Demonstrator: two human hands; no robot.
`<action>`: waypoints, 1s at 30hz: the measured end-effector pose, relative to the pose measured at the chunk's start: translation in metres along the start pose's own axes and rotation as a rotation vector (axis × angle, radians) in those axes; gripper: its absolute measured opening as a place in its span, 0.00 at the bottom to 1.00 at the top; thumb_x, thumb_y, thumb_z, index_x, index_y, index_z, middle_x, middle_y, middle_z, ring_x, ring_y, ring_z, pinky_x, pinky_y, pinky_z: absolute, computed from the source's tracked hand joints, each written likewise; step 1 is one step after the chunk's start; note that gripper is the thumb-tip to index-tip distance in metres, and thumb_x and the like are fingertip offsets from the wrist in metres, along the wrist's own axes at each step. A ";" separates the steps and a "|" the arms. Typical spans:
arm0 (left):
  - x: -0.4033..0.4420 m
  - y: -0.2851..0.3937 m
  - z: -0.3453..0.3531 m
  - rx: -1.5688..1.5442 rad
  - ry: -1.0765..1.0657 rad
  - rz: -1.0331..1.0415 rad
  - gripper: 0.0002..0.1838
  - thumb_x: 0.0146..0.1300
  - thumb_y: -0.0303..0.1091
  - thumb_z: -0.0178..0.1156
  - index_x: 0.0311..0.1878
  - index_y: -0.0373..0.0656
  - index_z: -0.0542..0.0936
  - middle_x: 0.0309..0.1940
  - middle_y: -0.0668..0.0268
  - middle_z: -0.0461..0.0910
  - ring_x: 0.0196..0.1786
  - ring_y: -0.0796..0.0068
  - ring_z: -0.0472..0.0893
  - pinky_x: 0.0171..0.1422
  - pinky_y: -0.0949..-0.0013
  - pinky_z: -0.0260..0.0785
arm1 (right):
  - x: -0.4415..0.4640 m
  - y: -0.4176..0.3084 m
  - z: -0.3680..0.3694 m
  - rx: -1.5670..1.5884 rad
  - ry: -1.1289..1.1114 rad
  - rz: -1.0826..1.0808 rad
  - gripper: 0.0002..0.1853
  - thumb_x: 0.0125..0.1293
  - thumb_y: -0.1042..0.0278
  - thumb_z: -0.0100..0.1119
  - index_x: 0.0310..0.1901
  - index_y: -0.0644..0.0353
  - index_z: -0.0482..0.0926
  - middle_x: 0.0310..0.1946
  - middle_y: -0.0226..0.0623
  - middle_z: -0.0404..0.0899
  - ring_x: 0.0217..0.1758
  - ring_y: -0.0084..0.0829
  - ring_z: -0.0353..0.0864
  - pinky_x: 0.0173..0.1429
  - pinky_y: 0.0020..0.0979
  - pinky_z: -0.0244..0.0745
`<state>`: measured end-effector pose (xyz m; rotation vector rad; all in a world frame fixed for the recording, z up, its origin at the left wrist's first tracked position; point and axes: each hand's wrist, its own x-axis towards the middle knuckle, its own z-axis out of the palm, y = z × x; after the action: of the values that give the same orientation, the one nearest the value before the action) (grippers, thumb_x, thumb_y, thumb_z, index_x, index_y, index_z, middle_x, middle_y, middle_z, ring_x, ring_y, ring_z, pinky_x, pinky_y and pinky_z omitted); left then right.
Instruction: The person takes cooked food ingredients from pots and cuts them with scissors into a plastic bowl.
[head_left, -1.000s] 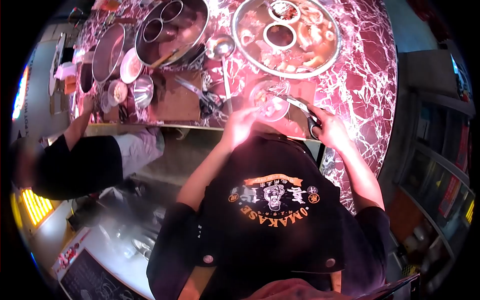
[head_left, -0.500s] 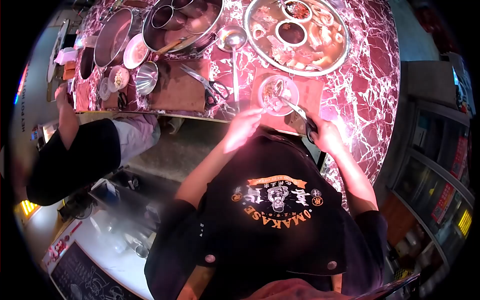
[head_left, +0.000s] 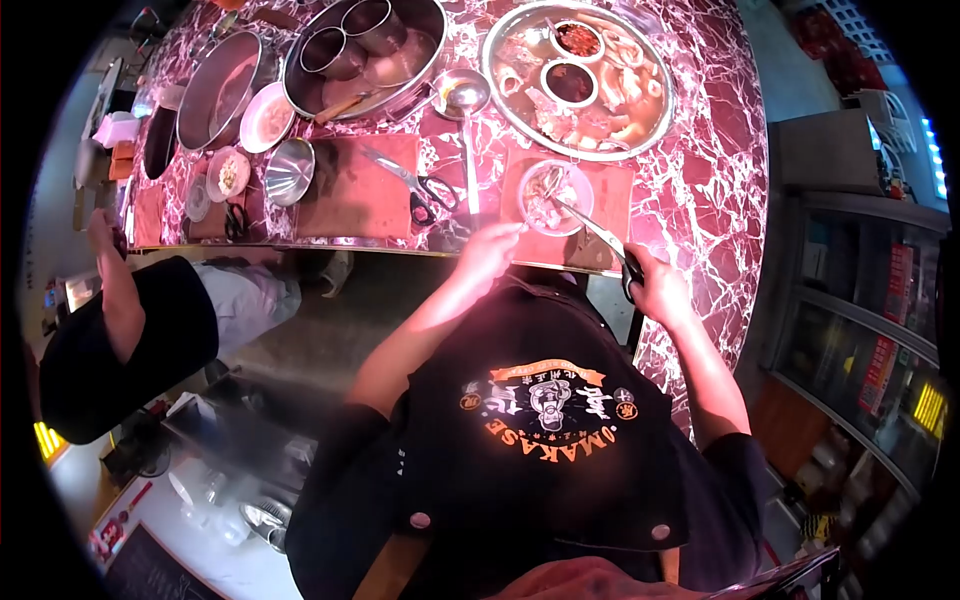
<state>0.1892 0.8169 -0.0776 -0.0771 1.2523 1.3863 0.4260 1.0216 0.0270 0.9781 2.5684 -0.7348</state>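
Observation:
My right hand [head_left: 660, 288] grips the black handles of a pair of scissors [head_left: 605, 237]. The blades reach into a small pale bowl [head_left: 589, 186] that holds pieces of meat or similar food [head_left: 545, 212]. With fingers pinched together, my left hand [head_left: 492, 250] is at the bowl's lower left rim and appears to hold it. The bowl sits on a brown mat [head_left: 612, 196] at the table's front edge. Beyond it stands a large round pan [head_left: 655, 140] of food in broth, with two small sauce cups, one of them holding red sauce [head_left: 578, 40].
Left of the bowl lie a long-handled ladle [head_left: 470, 150] and a second pair of scissors [head_left: 412, 180]. A deep pot [head_left: 290, 75], a metal cup [head_left: 290, 172] and several bowls stand farther left. Another person [head_left: 130, 325] stands at the table's left end. A glass-fronted cabinet [head_left: 865, 330] is at right.
The whole view has shifted slightly as my head moved. My right hand still holds the scissors in the bowl, and my left hand stays at the rim.

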 end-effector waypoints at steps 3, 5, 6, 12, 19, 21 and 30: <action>-0.011 0.012 0.000 0.025 -0.018 -0.064 0.15 0.77 0.30 0.57 0.63 0.45 0.83 0.23 0.76 0.71 0.19 0.86 0.62 0.21 0.78 0.50 | -0.007 -0.025 0.007 0.010 0.040 0.018 0.38 0.57 0.56 0.70 0.70 0.49 0.70 0.57 0.51 0.83 0.59 0.53 0.84 0.62 0.49 0.80; -0.011 0.010 -0.005 0.023 -0.036 -0.092 0.15 0.77 0.31 0.57 0.63 0.46 0.83 0.24 0.76 0.72 0.19 0.86 0.63 0.21 0.79 0.50 | 0.002 -0.045 0.022 -0.018 0.084 0.084 0.39 0.57 0.56 0.70 0.71 0.50 0.69 0.59 0.53 0.81 0.60 0.54 0.83 0.63 0.49 0.79; -0.010 0.009 -0.007 0.022 -0.044 -0.108 0.15 0.77 0.31 0.56 0.63 0.47 0.83 0.24 0.76 0.72 0.19 0.86 0.63 0.21 0.79 0.50 | 0.006 -0.049 0.032 -0.034 0.108 0.111 0.39 0.57 0.57 0.70 0.71 0.51 0.69 0.58 0.53 0.82 0.58 0.54 0.84 0.63 0.49 0.79; -0.016 0.017 -0.019 0.027 -0.091 -0.173 0.15 0.77 0.31 0.56 0.63 0.47 0.83 0.25 0.76 0.73 0.20 0.86 0.63 0.21 0.79 0.51 | -0.002 -0.042 0.052 0.095 0.158 0.073 0.36 0.56 0.64 0.68 0.68 0.58 0.72 0.56 0.59 0.81 0.60 0.58 0.82 0.65 0.50 0.78; -0.010 0.019 -0.024 0.079 -0.116 -0.142 0.15 0.78 0.31 0.55 0.62 0.47 0.84 0.26 0.76 0.71 0.20 0.86 0.63 0.22 0.80 0.52 | -0.001 -0.046 0.041 -0.011 -0.024 0.258 0.32 0.59 0.67 0.64 0.68 0.49 0.75 0.53 0.49 0.85 0.55 0.53 0.86 0.60 0.48 0.81; -0.010 0.024 -0.027 0.039 -0.130 -0.165 0.16 0.78 0.31 0.55 0.63 0.46 0.83 0.26 0.76 0.71 0.20 0.86 0.63 0.22 0.80 0.53 | -0.017 -0.035 0.037 -0.004 0.038 0.255 0.33 0.59 0.67 0.66 0.69 0.46 0.74 0.54 0.47 0.85 0.55 0.50 0.87 0.59 0.48 0.81; -0.007 0.026 -0.024 0.020 -0.137 -0.185 0.16 0.77 0.30 0.56 0.63 0.45 0.83 0.27 0.75 0.73 0.19 0.87 0.64 0.20 0.81 0.53 | 0.007 -0.049 0.025 -0.079 0.157 0.057 0.36 0.59 0.62 0.69 0.70 0.48 0.70 0.58 0.51 0.80 0.61 0.53 0.81 0.65 0.48 0.78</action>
<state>0.1582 0.8031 -0.0669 -0.0808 1.1161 1.1988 0.3896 0.9803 0.0210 1.1196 2.6669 -0.5576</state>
